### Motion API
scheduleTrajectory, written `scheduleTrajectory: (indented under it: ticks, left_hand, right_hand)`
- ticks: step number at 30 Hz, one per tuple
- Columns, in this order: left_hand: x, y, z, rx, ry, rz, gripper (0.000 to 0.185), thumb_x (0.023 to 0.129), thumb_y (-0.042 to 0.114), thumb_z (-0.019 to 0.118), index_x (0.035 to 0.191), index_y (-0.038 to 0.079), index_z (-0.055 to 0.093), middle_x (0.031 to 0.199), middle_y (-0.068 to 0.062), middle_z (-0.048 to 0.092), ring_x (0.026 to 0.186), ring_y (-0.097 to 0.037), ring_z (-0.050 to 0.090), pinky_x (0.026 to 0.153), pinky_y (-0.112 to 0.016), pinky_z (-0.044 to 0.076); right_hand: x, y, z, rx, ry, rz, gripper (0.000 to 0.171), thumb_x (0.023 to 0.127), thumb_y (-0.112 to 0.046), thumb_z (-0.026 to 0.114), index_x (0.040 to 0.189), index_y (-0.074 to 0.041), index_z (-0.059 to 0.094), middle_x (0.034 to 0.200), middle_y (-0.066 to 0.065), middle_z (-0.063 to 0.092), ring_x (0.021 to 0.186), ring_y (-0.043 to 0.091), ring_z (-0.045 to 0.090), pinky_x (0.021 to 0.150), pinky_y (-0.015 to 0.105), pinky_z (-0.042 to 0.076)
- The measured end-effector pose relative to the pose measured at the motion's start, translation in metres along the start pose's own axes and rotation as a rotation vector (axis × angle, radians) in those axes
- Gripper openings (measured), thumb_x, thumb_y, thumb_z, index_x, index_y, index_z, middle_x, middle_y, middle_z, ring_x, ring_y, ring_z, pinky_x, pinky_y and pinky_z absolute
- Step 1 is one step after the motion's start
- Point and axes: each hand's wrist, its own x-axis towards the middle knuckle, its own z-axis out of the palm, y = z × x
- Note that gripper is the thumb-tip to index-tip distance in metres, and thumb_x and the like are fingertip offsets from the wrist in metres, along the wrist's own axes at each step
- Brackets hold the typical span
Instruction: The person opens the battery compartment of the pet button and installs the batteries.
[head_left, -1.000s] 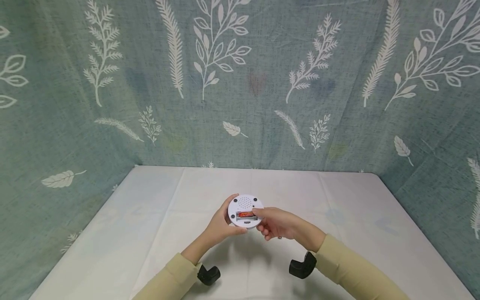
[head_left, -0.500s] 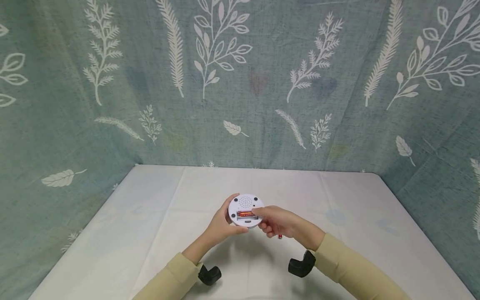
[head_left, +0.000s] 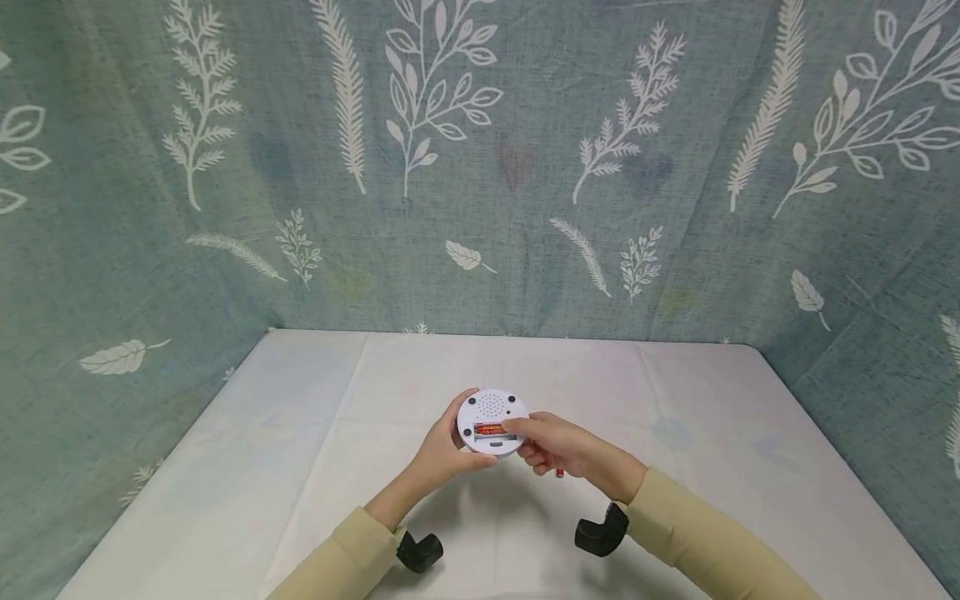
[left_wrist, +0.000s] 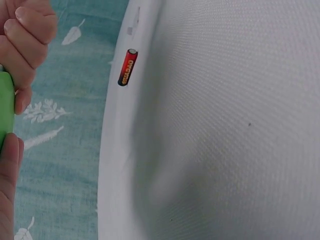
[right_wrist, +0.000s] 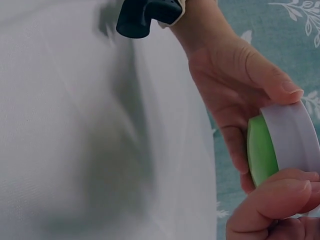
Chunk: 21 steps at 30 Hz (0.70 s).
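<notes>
My left hand [head_left: 442, 442] grips a round white device [head_left: 492, 403] by its left side, thumb along the near rim. Its underside faces up, with small speaker holes and dark feet. The other face is green, as the right wrist view shows on the device [right_wrist: 262, 150]. An orange-red battery [head_left: 489, 429] lies in the uncovered compartment. My right hand [head_left: 555, 446] holds the device's right edge, its thumb pressing on the battery's right end and its other fingers curled by the rim. The thumb hides that end of the compartment.
A second red and black battery [left_wrist: 127, 67] lies on the white tabletop [head_left: 375, 383], partly hidden below my right hand in the head view. Black wrist mounts [head_left: 602, 533] stick out from both cuffs. Green leaf-print cloth [head_left: 480, 250] hangs behind and at both sides.
The right hand has risen slightly, so more of the second battery shows beneath it. The right thumb has shifted a little along the battery. The left hand's grip stays the same.
</notes>
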Motion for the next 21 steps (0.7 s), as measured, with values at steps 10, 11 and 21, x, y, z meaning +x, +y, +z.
scheduleTrajectory:
  ticks: [10, 11, 21]
  left_hand:
    - [0.0, -0.002, 0.0, 0.006, -0.015, -0.004, 0.095, 0.069, 0.003, 0.078, 0.144, 0.005, 0.019, 0.137, -0.016, 0.038, 0.115, -0.024, 0.044, 0.086, -0.016, 0.044]
    - [0.0, -0.002, 0.0, 0.007, -0.016, -0.005, 0.095, 0.069, 0.004, 0.078, 0.144, 0.005, 0.019, 0.137, -0.016, 0.038, 0.115, -0.024, 0.044, 0.087, -0.016, 0.044]
    - [0.0, 0.001, -0.003, 0.019, 0.014, 0.025, 0.095, 0.068, 0.004, 0.079, 0.143, 0.005, 0.022, 0.134, -0.016, 0.041, 0.11, -0.02, 0.048, 0.088, -0.018, 0.044]
  right_hand:
    - [0.002, 0.003, 0.001, -0.042, 0.042, -0.012, 0.031, 0.089, -0.037, 0.052, 0.092, -0.006, 0.054, 0.056, -0.001, 0.035, 0.047, 0.011, 0.03, 0.043, 0.021, 0.024]
    - [0.001, 0.004, 0.001, -0.044, 0.045, -0.014, 0.032, 0.089, -0.037, 0.052, 0.092, -0.005, 0.054, 0.056, -0.001, 0.036, 0.048, 0.012, 0.031, 0.043, 0.021, 0.025]
    - [-0.006, -0.004, -0.012, -0.123, 0.051, 0.018, 0.059, 0.087, -0.057, 0.045, 0.106, -0.002, 0.054, 0.058, 0.0, 0.044, 0.049, 0.012, 0.037, 0.046, 0.023, 0.035]
